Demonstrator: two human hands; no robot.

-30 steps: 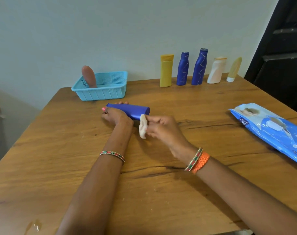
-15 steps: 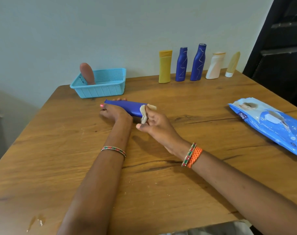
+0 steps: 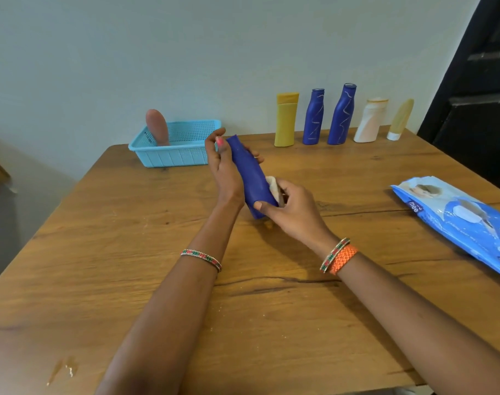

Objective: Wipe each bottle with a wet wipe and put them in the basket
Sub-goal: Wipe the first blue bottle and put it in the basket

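The blue bottle (image 3: pixel 250 175) is up off the table (image 3: pixel 157 280), tilted, its far end pointing toward the basket (image 3: pixel 174 155). I see my left hand (image 3: pixel 224 169) curled around its upper half, thumb raised — forearm angled in from the lower left. My right hand (image 3: pixel 293 212) grips the lower end, pressing the wet wipe (image 3: pixel 274 188) against the bottle's side. A brown bottle (image 3: pixel 157 128) stands in the basket. Five more bottles (image 3: pixel 338 115) line the wall, and the wipes pack (image 3: pixel 459 220) lies at right.

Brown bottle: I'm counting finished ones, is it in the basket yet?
In. The brown bottle stands inside the basket, leaning at its left end.
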